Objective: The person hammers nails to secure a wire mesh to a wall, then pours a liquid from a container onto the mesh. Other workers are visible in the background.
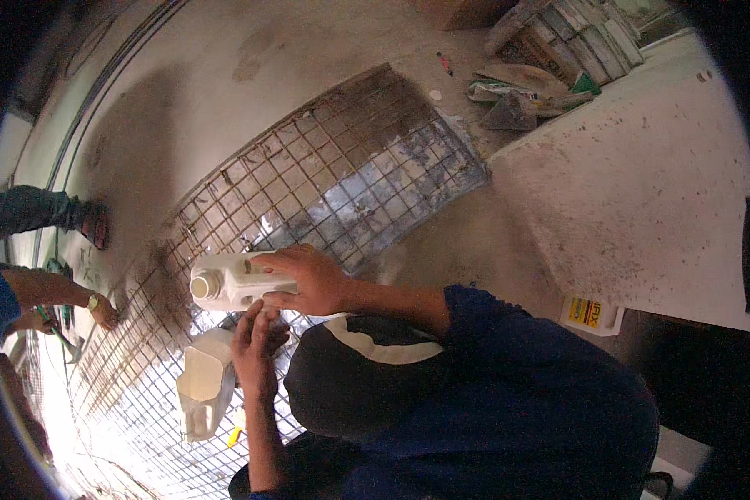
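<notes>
A white plastic jug (225, 283) lies tilted near the middle, its round mouth facing left with no cap on it. My right hand (308, 279) reaches in from the right and grips the jug about its handle side. Close below the jug is my left hand (258, 333), its fingers bent and drawn together near my right fingertips. Whether it pinches something small cannot be made out. Left of that hand is a cut-open pale plastic container (207, 379), its wide opening showing. A black rounded form with a pale curved band (367, 375) lies between my forearms.
A metal bar grid (325, 175) spans the floor, with wet grey patches beneath. At left, another person's hand (104, 312) touches the grid near their green-handled tool (54, 325). A yellow-handled tool (235, 429) lies below the container. At right are a yellow-labelled container (592, 315) and pale slab (642, 183).
</notes>
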The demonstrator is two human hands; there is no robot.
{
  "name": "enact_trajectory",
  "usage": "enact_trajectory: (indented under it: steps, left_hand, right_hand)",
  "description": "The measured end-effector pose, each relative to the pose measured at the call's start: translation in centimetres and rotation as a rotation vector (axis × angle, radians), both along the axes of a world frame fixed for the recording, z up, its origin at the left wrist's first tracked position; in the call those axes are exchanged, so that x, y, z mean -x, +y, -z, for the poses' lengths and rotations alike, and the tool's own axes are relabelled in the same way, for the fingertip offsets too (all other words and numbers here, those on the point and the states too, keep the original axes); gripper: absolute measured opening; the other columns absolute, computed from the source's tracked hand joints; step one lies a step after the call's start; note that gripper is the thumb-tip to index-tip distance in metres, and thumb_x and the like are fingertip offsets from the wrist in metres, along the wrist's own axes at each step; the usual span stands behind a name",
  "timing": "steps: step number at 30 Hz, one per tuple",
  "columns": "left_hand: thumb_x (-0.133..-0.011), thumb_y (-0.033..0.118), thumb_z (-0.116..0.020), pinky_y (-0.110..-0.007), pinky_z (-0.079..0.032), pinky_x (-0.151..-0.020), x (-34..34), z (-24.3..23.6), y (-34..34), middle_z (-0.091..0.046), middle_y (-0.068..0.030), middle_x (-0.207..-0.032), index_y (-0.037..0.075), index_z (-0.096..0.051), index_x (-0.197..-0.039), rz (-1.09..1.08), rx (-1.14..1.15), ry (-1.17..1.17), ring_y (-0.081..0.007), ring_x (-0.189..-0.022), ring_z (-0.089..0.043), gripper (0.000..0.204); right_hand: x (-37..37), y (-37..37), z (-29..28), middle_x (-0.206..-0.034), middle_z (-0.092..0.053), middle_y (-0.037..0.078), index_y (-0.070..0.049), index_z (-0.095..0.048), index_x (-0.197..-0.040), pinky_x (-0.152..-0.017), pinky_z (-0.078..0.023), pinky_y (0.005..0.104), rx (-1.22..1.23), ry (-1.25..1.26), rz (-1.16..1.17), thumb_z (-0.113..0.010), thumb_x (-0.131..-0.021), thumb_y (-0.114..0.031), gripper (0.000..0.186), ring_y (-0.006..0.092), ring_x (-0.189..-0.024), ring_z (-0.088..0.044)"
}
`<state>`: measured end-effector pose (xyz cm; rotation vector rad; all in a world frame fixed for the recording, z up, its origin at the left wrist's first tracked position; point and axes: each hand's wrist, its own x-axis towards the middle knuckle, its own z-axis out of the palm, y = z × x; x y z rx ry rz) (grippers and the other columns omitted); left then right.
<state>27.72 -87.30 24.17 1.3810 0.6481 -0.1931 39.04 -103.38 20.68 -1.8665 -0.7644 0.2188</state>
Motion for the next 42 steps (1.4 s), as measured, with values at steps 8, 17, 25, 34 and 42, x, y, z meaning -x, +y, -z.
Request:
enact_trajectory:
  steps: [8, 17, 25, 34, 42]
  left_hand:
    - [-0.096, 0.026, -0.060, -0.038, -0.051, -0.086, -2.0, 5.0, -1.1, -0.064, -0.0095, -0.106, 0.002, -0.054, -0.122, -0.345, 0.521, -0.108, -0.0215, -0.095, -0.063, 0.036]
    - [-0.093, 0.027, -0.064, -0.042, -0.042, -0.100, -2.6, 8.3, 2.9, -0.063, -0.0140, -0.106, -0.001, -0.053, -0.117, -0.467, 0.462, 0.144, -0.0236, -0.102, -0.058, 0.039]
    - [-0.096, 0.023, -0.055, -0.042, -0.044, -0.101, -4.5, 5.4, 3.1, -0.064, -0.0140, -0.110, 0.001, -0.058, -0.119, -0.276, 0.252, -0.042, -0.0259, -0.105, -0.059, 0.032]
    - [-0.074, 0.003, -0.066, -0.036, -0.053, -0.077, -5.0, 2.0, -0.9, -0.066, -0.0142, -0.100, 0.000, -0.055, -0.116, -0.262, -0.094, -0.252, -0.0254, -0.088, -0.065, 0.043]
    - [-0.073, 0.020, -0.071, -0.050, -0.049, -0.087, -6.7, 4.3, -2.3, -0.063, -0.0329, -0.100, -0.004, -0.052, -0.111, -0.244, -0.459, -0.082, -0.0468, -0.099, -0.062, 0.049]
  right_hand:
    - [0.0, -1.4, 0.5, -0.114, -0.065, 0.016, -0.007, -0.058, -0.126, -0.093, -0.043, 0.0456, -0.032, -0.103, 0.014, -0.070, -0.083, -0.028, 0.049, 0.0335, -0.104, -0.062]
    - [6.6, -28.5, 7.7, -0.099, -0.071, 0.010, -0.003, -0.069, -0.107, -0.082, -0.052, 0.0298, 0.453, 0.448, 1.068, -0.066, -0.086, -0.017, 0.025, 0.0145, -0.089, -0.065]
    - [22.6, -37.2, 11.6, -0.094, -0.068, 0.016, 0.000, -0.063, -0.106, -0.079, -0.051, 0.0365, 0.834, 0.651, 1.012, -0.066, -0.085, -0.026, 0.034, 0.0240, -0.086, -0.065]
    - [6.5, -27.2, 14.6, -0.108, -0.067, 0.012, 0.000, -0.061, -0.120, -0.083, -0.052, 0.0334, 0.513, 0.374, 0.489, -0.065, -0.093, -0.018, 0.033, 0.0200, -0.094, -0.065]
    - [-9.5, -6.5, 1.7, -0.107, -0.066, 0.010, -0.003, -0.063, -0.114, -0.083, -0.051, 0.0325, 0.292, 0.176, 0.031, -0.065, -0.092, -0.015, 0.025, 0.0184, -0.093, -0.062]
